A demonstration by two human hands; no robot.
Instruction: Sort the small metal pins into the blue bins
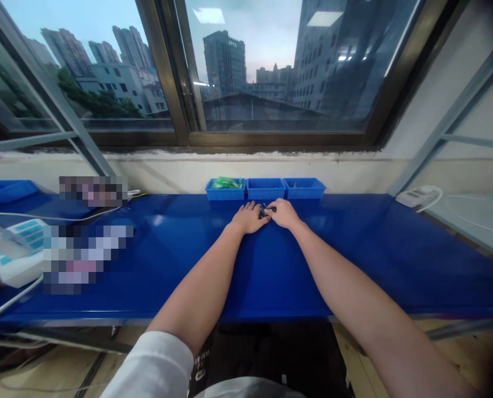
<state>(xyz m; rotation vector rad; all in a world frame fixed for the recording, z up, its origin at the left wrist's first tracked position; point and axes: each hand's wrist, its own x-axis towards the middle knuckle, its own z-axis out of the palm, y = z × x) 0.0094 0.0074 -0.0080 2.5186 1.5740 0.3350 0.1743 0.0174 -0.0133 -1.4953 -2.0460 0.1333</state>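
Both arms reach across a blue table [271,276] to a small heap of dark and shiny pieces [263,211]. My left hand [248,219] lies palm down at the heap's left side, its fingers apart. On the other side, my right hand [283,213] has its fingers pinched together at the pieces; what they hold is too small to name. Just behind the hands stand three blue bins: the left bin [225,194] has green items in it, the middle bin [265,194] shows no visible contents, and the right bin [305,193] has a few tiny pieces.
A power strip [418,196] with a white cable lies at the table's right back. On the left are a white and light-blue object [22,249], cables, blurred patches and another blue tray [8,190]. Grey metal struts [453,116] rise at both sides before the window.
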